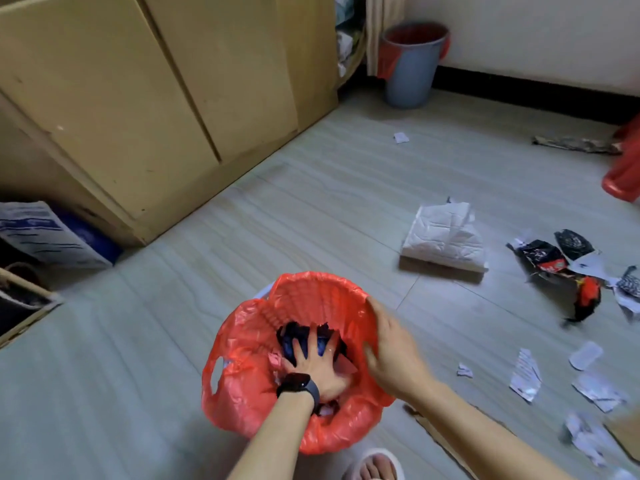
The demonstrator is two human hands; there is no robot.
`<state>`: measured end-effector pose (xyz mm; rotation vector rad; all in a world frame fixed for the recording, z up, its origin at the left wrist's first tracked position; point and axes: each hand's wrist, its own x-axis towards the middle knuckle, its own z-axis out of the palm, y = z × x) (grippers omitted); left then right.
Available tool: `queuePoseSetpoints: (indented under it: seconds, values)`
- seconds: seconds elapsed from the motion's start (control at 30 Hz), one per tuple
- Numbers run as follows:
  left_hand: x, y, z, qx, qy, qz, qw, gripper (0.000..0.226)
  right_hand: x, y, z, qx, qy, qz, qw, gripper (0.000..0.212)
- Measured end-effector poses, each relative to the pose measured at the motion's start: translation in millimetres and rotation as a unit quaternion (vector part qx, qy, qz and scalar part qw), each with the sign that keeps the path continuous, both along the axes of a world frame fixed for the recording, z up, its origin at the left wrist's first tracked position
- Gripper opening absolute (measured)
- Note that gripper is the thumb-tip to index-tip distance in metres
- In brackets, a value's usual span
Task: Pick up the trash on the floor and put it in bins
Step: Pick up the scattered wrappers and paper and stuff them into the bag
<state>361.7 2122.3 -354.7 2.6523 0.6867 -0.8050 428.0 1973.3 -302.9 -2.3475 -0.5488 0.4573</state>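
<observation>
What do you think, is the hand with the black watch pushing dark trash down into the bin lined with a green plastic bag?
Not green: the head view shows the crinkly plastic bin bag is red. The left hand with the black watch does push dark trash down into it.

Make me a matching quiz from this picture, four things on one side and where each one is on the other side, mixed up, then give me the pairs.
1. left hand
2. right hand
3. blue bin
4. white paper pack

A. lying on a flat piece of cardboard
B. resting on the rim of the red bag
C. standing by the far wall
D. pressing on dark trash inside the red bag

Pairs: 1-D, 2-B, 3-C, 4-A
</observation>
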Motion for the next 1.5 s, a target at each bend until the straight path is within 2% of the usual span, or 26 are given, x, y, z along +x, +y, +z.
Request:
queuePoseSetpoints:
  seconds: [0.1, 0.2, 0.47, 0.6, 0.73, 0.87, 0.97, 1.13, 1.27, 1.33, 1.5]
  values:
    - [-6.8, 8.9, -28.8, 0.039, 0.017, -0.055, 0.998, 0.101, -4.3, -2.8, -13.3, 0.070, 0.012, -0.017, 0.997, 0.081]
    - [1.4, 22.1, -47.3, 0.054, 0.030, -0.074, 0.995, 0.111, -8.0, -2.7, -15.3, 0.087, 0.006, -0.018, 0.996, 0.080]
    - [33.4, 8.7, -80.5, 0.060, 0.085, -0.020, 0.994, 0.105, -11.7, -0.7, -19.9, 0.114, 0.024, -0.034, 0.993, 0.076]
    - [38.5, 10.6, -87.8, 0.073, 0.063, -0.022, 0.995, 0.098, -13.4, 6.1, -16.6, 0.095, 0.045, -0.038, 0.994, 0.076]
    - [44.7, 11.3, -76.2, 0.056, 0.092, -0.043, 0.993, 0.097, -11.0, 7.2, -15.3, 0.078, 0.037, -0.030, 0.996, 0.078]
    - [34.1, 21.0, -44.7, 0.023, 0.078, -0.061, 0.995, 0.092, -13.1, 4.9, -10.6, 0.063, 0.034, -0.042, 0.997, 0.080]
    - [18.1, 33.8, -8.3, 0.004, 0.026, -0.083, 0.996, 0.106, -11.2, 6.8, -4.4, 0.036, 0.056, -0.032, 0.997, 0.077]
    - [15.9, 46.5, 65.4, 0.000, -0.070, -0.091, 0.993, 0.110, 7.2, -10.7, 33.1, -0.088, 0.049, 0.051, 0.994, 0.065]
    - [28.2, 20.0, 132.8, -0.018, -0.183, -0.153, 0.971, 0.073, 29.1, -62.2, 90.7, -0.181, -0.026, 0.102, 0.978, 0.055]
    - [39.6, -8.6, 164.2, -0.028, -0.211, -0.210, 0.954, 0.065, 39.5, -98.7, 119.2, -0.232, -0.071, 0.099, 0.965, 0.050]
    - [80.9, -103.6, 211.8, -0.026, -0.196, -0.329, 0.923, 0.055, 56.8, -201.9, 166.3, -0.294, -0.101, 0.039, 0.950, 0.043]
